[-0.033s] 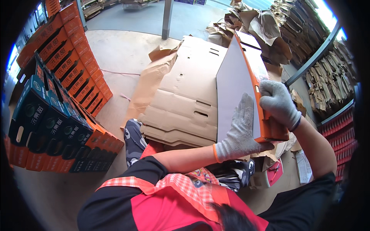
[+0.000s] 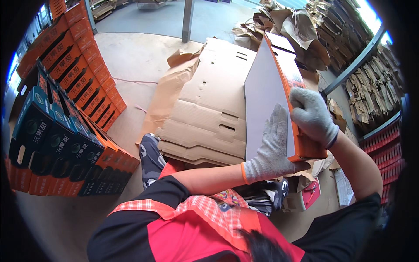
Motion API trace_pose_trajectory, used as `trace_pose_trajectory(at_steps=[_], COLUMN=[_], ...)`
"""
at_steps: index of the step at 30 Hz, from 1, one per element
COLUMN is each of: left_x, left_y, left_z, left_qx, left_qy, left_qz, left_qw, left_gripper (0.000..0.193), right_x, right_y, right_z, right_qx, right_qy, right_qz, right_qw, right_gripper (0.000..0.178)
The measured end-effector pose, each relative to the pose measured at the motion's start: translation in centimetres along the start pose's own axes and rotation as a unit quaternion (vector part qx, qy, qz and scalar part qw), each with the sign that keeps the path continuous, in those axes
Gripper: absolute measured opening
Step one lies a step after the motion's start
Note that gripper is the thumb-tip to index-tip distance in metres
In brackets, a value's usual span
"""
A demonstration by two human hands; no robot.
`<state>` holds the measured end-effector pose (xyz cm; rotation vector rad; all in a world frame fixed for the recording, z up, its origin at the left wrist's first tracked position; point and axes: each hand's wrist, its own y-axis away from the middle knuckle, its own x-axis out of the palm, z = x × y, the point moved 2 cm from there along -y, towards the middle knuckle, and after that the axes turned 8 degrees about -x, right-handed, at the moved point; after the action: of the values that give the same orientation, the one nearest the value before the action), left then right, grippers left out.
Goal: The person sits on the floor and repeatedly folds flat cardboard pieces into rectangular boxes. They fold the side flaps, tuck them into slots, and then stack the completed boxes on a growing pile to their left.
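Note:
A cardboard box with a pale inner or bottom face and orange sides stands tilted on its edge, right of centre. My left hand, in a grey glove, lies flat on the pale face near its lower end, fingers stretched, the thumb reaching toward the bottom corner. My right hand, gloved too, is curled into a fist against the orange side. Nothing shows inside that fist. Under and beside the box lies a stack of flat brown cardboard blanks with cut slots.
Tall stacks of orange boxes and dark green boxes rise at the left. Crumpled brown paper lies behind the box. Bundled cardboard and red crates line the right. A metal post stands at the back.
My right fist has shifted slightly left against the orange side. My left hand and the box stay nearly the same.

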<state>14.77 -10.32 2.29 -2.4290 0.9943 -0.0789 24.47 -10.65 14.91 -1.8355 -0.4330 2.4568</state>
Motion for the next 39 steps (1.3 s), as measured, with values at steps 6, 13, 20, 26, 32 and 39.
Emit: trace_pose_trajectory(at_steps=[6,13,20,26,32,39], left_x=[-2.3,-15.0,-30.4,-38.6,-44.4,-46.7], left_y=[0.3,4.2,17.9,22.2,23.5,25.4], left_z=[-0.3,1.7,-0.7,-11.0,-16.7,-17.4], left_qx=[0.091,0.245,0.007,0.093,-0.001,0.058], left_qy=[-0.037,-0.119,-0.460,-0.747,-0.829,-0.828], left_qz=[-0.070,-0.092,-0.166,-0.391,-0.432,-0.391], left_qw=[0.993,0.958,0.873,0.529,0.355,0.398], left_gripper=[0.121,0.062,0.041,0.071,0.077,0.051], right_x=[3.1,3.1,17.3,22.0,15.7,4.9], right_y=[-4.3,-5.8,2.2,0.4,-7.4,-15.7], right_z=[4.2,6.4,4.5,-0.5,6.0,17.3], right_qx=[-0.062,-0.113,-0.041,-0.140,-0.078,-0.282], right_qy=[0.061,-0.398,0.116,0.158,0.065,-0.135], right_qz=[-0.011,-0.082,0.175,-0.066,0.059,-0.063], right_qw=[0.996,0.907,0.977,0.975,0.993,0.948], right_gripper=[0.016,0.015,0.098,0.079,0.055,0.059])
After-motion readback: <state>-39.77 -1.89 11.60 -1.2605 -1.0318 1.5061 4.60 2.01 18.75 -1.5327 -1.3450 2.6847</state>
